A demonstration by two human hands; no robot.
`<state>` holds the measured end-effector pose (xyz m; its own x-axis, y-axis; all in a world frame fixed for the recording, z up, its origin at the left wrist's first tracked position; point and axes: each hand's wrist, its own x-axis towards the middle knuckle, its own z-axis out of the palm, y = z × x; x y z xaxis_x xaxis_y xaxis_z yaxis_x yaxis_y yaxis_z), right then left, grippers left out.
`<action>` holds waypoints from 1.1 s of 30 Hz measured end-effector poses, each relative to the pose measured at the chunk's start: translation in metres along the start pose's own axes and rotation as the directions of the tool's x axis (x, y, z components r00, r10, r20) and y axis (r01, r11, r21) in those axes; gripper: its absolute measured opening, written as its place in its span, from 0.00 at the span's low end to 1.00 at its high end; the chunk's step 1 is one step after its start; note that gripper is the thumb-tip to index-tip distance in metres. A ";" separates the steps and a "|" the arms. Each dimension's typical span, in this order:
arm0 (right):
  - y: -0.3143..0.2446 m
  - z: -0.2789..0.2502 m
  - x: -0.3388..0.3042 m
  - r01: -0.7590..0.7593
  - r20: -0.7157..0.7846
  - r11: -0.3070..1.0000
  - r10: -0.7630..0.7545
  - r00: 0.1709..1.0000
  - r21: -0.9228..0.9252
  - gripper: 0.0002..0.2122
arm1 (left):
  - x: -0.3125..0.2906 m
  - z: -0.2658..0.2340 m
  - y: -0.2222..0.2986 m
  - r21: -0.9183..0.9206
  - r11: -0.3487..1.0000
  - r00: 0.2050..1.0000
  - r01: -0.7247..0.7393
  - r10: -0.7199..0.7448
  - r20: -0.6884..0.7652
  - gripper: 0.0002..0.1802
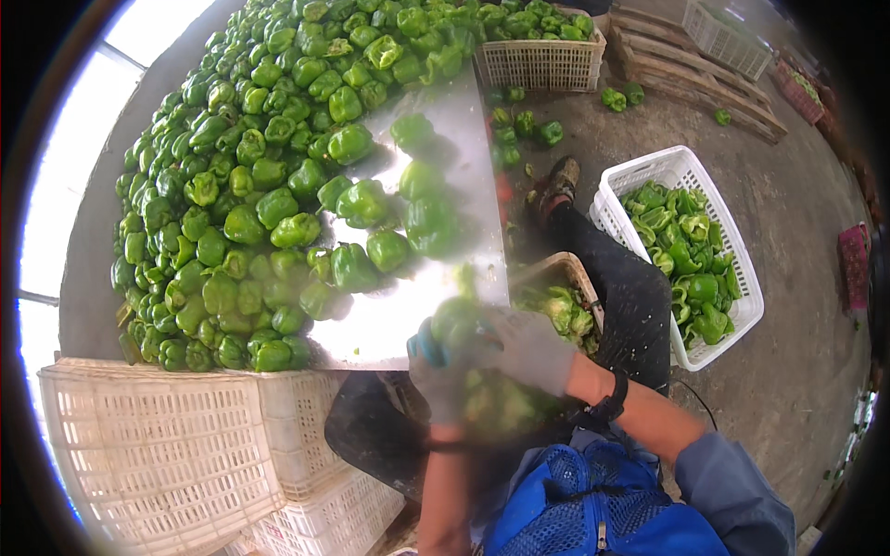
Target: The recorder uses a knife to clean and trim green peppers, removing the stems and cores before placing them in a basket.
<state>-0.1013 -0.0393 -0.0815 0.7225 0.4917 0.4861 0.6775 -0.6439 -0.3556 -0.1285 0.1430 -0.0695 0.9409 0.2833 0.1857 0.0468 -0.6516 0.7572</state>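
Note:
Both my hands wear grey gloves and meet just in front of the shiny metal table (454, 120); they are motion-blurred. My right hand (530, 348) closes around a green pepper (455, 320) at the table's near edge. Just below it, my left hand (438, 382) grips something with a blue handle (424, 348); its tip is hidden. Beneath my hands a blurred heap of green peppers (501, 408) lies in my lap. A large pile of green peppers (241, 185) covers the table's left and far side.
A brown basket (567, 267) of trimmed peppers stands by my knee. Right of my black-trousered leg is a white crate (681, 167) holding peppers. Another full crate (542, 63) and wooden pallets (686, 74) are farther off. Stacked white crates (158, 445) sit at lower left.

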 end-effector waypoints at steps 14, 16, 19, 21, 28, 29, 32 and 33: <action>-0.024 -0.003 -0.005 -0.323 0.293 0.946 0.312 0.904 -0.009 0.19 | -0.010 0.010 0.005 0.192 0.978 0.996 -0.085 0.087 -0.005 0.30; -0.027 -0.003 0.001 -0.411 0.379 0.912 0.385 0.841 -0.015 0.17 | -0.010 0.009 0.009 0.180 0.982 0.999 -0.049 0.046 0.022 0.30; -0.027 0.004 -0.002 -0.441 0.433 0.893 0.434 0.790 -0.089 0.16 | -0.013 0.010 0.004 0.339 0.938 0.997 -0.075 0.066 0.040 0.28; -0.027 0.001 -0.002 -0.330 0.417 0.936 0.350 0.839 -0.122 0.17 | -0.009 0.004 0.001 -0.435 0.874 0.971 0.214 -0.143 0.191 0.25; -0.046 -0.006 -0.012 -0.252 0.501 0.967 0.229 0.834 -0.023 0.16 | -0.011 -0.014 0.028 -0.688 0.599 0.912 0.410 -0.263 0.315 0.26; -0.051 -0.008 -0.012 -0.319 0.499 0.948 0.272 0.823 0.011 0.16 | -0.012 -0.015 0.026 -0.697 0.567 0.898 0.440 -0.294 0.328 0.25; -0.045 0.007 -0.018 -0.388 0.498 0.917 0.296 0.815 0.090 0.16 | -0.015 -0.016 0.025 -0.704 0.533 0.883 0.469 -0.310 0.353 0.24; -0.039 0.019 -0.022 -0.385 0.503 0.913 0.271 0.821 0.137 0.16 | -0.017 -0.016 0.025 -0.707 0.530 0.883 0.469 -0.303 0.359 0.24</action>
<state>-0.1413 -0.0142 -0.0934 0.8461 0.5238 -0.0986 0.3589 -0.6968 -0.6210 -0.1488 0.1336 -0.0437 0.9370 0.1948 -0.2898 0.2288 0.2847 0.9309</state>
